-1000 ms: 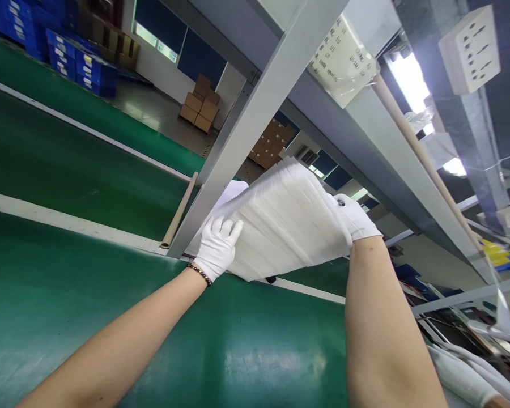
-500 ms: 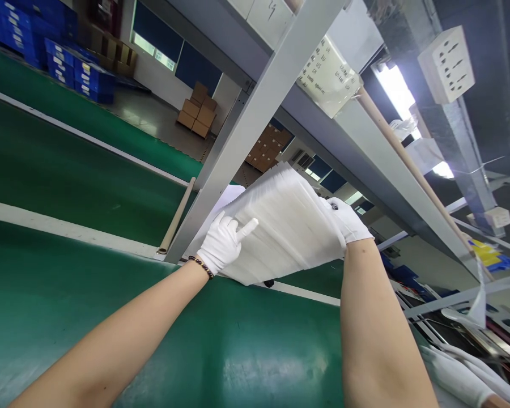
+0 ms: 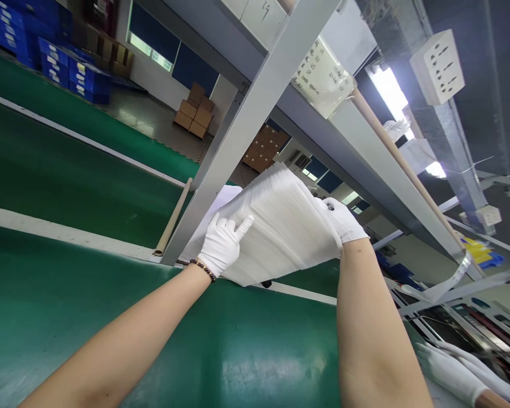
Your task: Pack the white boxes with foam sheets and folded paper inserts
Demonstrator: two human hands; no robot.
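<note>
A thick stack of white sheets (image 3: 280, 224) is held tilted above the green conveyor belt (image 3: 110, 317). My left hand (image 3: 221, 243), in a white glove with a bead bracelet at the wrist, grips the stack's near left edge, its forefinger stretched out over the top sheet. My right hand (image 3: 342, 221), also white-gloved, clasps the stack's right end. Both bare forearms reach up from the bottom of the view.
A grey metal frame post (image 3: 246, 124) rises just behind the stack, with a beige tube (image 3: 172, 218) beside it. A second green belt (image 3: 68, 170) runs behind. Blue crates (image 3: 72, 73) and cardboard boxes (image 3: 193, 116) stand at the back. Another person's gloved hand (image 3: 454, 374) is at lower right.
My left hand's fingers curled and its forefinger stretched out over the top sheet. The stack has shifted slightly up and left in view.
</note>
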